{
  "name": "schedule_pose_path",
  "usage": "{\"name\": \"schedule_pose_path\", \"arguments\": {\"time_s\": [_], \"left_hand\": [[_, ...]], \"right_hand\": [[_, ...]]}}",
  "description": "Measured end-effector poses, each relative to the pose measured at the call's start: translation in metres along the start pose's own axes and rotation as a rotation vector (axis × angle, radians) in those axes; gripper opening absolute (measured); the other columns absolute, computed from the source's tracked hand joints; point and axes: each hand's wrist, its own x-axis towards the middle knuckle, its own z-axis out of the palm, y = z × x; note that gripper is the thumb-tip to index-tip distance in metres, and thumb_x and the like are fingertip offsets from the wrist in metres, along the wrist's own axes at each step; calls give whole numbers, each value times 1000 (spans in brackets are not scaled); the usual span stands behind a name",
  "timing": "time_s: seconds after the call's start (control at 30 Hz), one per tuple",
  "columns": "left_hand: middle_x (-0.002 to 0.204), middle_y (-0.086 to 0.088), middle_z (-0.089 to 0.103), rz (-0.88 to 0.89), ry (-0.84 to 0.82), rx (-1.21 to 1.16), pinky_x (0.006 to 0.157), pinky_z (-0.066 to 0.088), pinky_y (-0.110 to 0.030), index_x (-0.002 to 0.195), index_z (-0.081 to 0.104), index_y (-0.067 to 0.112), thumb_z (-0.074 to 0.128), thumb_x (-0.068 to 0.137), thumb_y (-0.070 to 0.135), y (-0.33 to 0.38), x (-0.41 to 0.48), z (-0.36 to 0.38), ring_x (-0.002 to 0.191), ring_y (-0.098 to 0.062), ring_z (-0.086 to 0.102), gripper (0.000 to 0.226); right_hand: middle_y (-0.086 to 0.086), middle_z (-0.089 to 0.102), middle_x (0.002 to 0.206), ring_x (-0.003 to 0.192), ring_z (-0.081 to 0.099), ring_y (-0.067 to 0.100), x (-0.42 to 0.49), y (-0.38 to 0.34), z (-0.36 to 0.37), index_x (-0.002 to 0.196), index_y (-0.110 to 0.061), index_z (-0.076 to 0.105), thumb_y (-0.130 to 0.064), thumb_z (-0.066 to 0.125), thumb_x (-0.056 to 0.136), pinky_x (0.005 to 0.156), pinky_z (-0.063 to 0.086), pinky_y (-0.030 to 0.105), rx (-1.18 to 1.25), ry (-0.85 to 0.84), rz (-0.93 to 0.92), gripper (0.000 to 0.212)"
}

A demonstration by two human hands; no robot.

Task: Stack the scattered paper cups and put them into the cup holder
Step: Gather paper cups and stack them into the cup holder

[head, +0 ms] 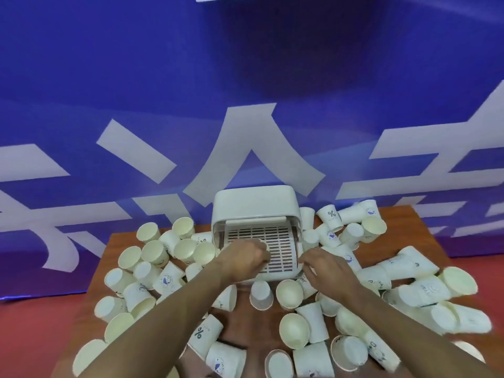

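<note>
Blue banner (245,77) with large white characters backs a wooden table (245,323) littered with paper cups, as a person reaches both bare arms toward the middle of it. The left hand (245,255) hovers over the slotted tray (275,241) of the white cup holder (253,203), fingers curled into a loose fist; whether it holds anything cannot be told. The right hand (324,264) lies at the tray's right front corner, fingers bent and pointing left, their tips at the holder's edge; whether they pinch anything is unclear.

The holder stands at the far centre of the table, its hood raised and its tray facing the person. Just in front of it, between the forearms, one cup (261,294) lies bottom toward the camera beside another cup (289,294) lying with its mouth showing. Scattered cups (152,257) crowd the table's left side, most on their sides, and more cups (409,268) heap up on the right, some nested. One cup (331,215) near the holder's right side bears a percent sign. Red floor (27,336) shows beyond the table.
</note>
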Motion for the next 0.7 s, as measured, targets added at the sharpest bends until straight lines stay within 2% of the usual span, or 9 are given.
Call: {"name": "schedule_pose_path", "arguments": {"time_s": [0.13, 0.23, 0.4, 0.53, 0.6, 0.7], "left_hand": [[97, 0, 65, 45, -55, 35, 67, 53, -36, 101, 69, 20, 49, 94, 23, 21, 20, 4, 88, -22, 61, 21], [104, 1, 65, 76, -191, 26, 68, 50, -34, 106, 68, 21, 53, 92, 22, 35, 28, 14, 100, -22, 60, 21], [122, -2, 61, 196, -439, 92, 83, 53, -41, 123, 63, 21, 57, 91, 21, 48, 26, 44, 111, -25, 59, 32], [113, -4, 61, 230, -427, 137, 75, 50, -39, 119, 62, 19, 57, 90, 20, 55, 18, 67, 103, -28, 62, 29], [113, -4, 59, 216, -406, 142, 72, 46, -38, 119, 62, 17, 54, 94, 24, 59, 17, 74, 101, -28, 62, 27], [113, -6, 59, 203, -389, 201, 69, 42, -38, 119, 60, 14, 51, 97, 23, 64, 16, 85, 97, -30, 63, 25]], "right_hand": [[-11, 65, 118, 109, 57, 9, -22, 7, -6, 119, -28, 65, -24, 51, 95, 82, 51, 30, -31, -32, 39, 28], [-11, 65, 119, 112, 56, 11, -41, 11, -4, 118, -27, 66, -25, 52, 95, 84, 50, 32, -43, -46, 111, 26], [-7, 67, 115, 110, 58, 15, -80, 16, 6, 117, -25, 67, -25, 54, 94, 81, 51, 36, -31, -56, 228, 26], [-7, 66, 115, 106, 59, 15, -111, 19, 19, 119, -27, 66, -30, 50, 94, 77, 49, 33, -53, -56, 343, 29], [-8, 67, 108, 98, 60, 14, -120, 17, 25, 113, -29, 67, -36, 47, 94, 69, 47, 31, -115, -45, 391, 29], [-7, 68, 93, 88, 60, 14, -127, 13, 35, 102, -30, 68, -47, 46, 93, 59, 35, 29, -257, -21, 498, 29]]}}
